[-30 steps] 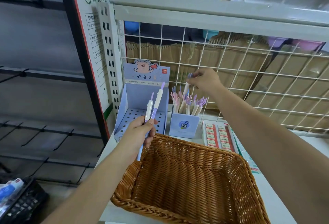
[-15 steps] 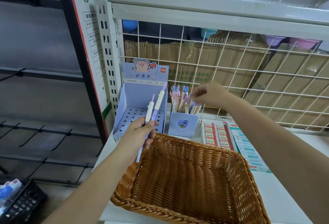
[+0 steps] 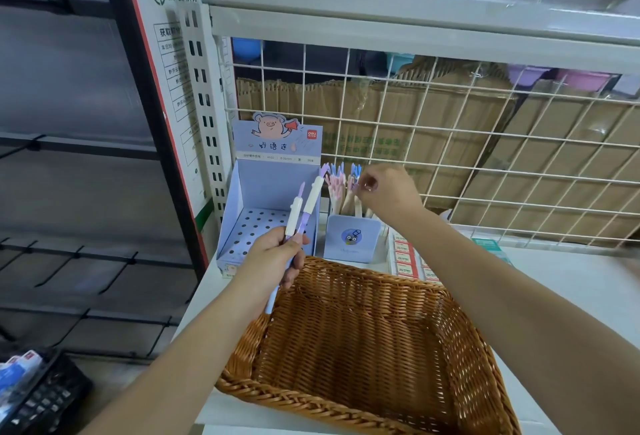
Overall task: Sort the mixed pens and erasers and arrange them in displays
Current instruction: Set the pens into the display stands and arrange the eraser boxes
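So everything is carried by a white shelf (image 3: 571,282). A wicker basket (image 3: 301,396) is parked at the near edge, taking up most of it. At the far left a blue display box (image 3: 266,185) with a holed floor is stood. A small blue pen cup (image 3: 351,237) stuffed with pens (image 3: 337,189) is set just right of it. Red-and-white eraser boxes (image 3: 403,258) are laid flat right of the cup, and a teal packet (image 3: 488,246) is seen further right.
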